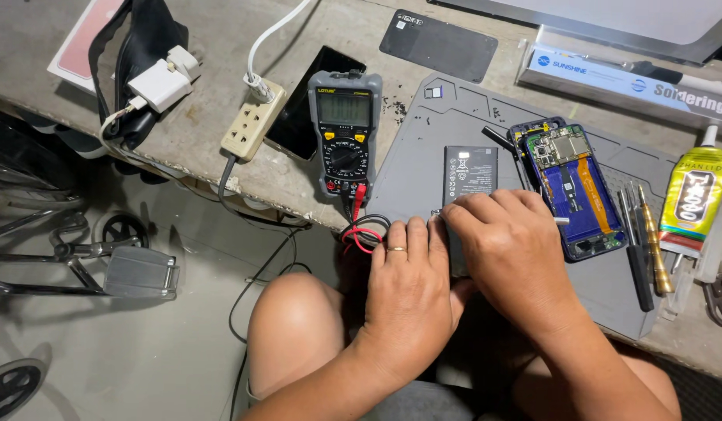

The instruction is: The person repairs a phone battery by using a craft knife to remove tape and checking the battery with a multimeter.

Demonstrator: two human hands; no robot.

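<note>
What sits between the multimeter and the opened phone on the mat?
In the head view, the black phone battery lies flat on the grey mat, between the multimeter and the opened phone.

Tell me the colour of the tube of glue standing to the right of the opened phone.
The glue tube is yellow with a black label patch and a white nozzle, seen in the head view.

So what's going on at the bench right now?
A person sits at a workbench with both hands on a black phone battery lying on a grey repair mat. The left hand and the right hand press together at the battery's near end, covering it. A multimeter stands just left of the mat, its red and black leads curling toward the hands. An opened phone lies to the right, with screwdrivers and a glue tube beyond.
</note>
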